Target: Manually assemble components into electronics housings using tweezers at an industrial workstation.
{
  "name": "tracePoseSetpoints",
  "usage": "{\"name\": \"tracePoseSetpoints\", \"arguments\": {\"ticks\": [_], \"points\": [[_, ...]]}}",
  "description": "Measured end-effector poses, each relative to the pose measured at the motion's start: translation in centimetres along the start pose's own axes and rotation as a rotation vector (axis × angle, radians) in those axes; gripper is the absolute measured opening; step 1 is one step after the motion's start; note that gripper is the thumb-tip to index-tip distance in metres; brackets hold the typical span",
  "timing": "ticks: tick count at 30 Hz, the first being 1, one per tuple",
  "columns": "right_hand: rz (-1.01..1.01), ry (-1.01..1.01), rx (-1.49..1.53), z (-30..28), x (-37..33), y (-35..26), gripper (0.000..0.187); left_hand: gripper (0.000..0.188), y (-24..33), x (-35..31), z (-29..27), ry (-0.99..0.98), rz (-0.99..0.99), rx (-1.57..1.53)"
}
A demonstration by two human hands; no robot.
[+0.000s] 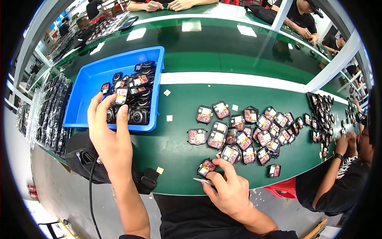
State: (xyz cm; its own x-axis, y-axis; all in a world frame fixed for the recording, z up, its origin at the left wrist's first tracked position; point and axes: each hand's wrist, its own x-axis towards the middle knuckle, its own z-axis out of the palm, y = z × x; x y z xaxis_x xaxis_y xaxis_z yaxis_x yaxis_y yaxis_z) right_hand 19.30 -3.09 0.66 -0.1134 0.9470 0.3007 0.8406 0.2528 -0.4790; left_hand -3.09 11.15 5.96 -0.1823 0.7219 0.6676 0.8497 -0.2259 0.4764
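My left hand (pixel 109 137) reaches over the blue bin (pixel 75 93), its thumb and fingertips around a small black watch housing (pixel 121 95) with a pale and red inside. Beneath that housing lie more of the same kind, some showing round black faces. At the table's front edge my right hand (pixel 230 191) has its thumb and fingers closed on a thin silver pointed tool (pixel 203 180), perhaps tweezers. Its index fingertip touches another open watch housing (pixel 207 167), with red board and yellow strip showing. The tool's far end is hidden by the fingers.
Several open watch housings (pixel 242 139) spread over the green table (pixel 175 107) right of centre. Small paper squares (pixel 169 118) lie about. A black bag (pixel 81 153) and cable sit by the bin, stacked black trays (pixel 51 113) at left. A co-worker (pixel 342 175) sits at right.
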Motion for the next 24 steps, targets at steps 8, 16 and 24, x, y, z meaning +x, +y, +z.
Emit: {"name": "tracePoseSetpoints", "arguments": {"ticks": [8,16,24], "points": [[0.079,0.013,0.045,0.5,0.0,-0.5,0.028,0.025,2.0,-6.0,-2.2,-0.171,0.282,-0.399],[0.24,0.07,0.907,-0.6,-0.3,0.1,0.025,0.052,4.7,-12.1,-1.7,-0.404,0.228,-0.621],[0.359,0.066,1.289,-0.2,-0.5,0.1,0.022,0.058,4.6,-14.2,-0.5,-0.47,-0.14,-1.068]]}}
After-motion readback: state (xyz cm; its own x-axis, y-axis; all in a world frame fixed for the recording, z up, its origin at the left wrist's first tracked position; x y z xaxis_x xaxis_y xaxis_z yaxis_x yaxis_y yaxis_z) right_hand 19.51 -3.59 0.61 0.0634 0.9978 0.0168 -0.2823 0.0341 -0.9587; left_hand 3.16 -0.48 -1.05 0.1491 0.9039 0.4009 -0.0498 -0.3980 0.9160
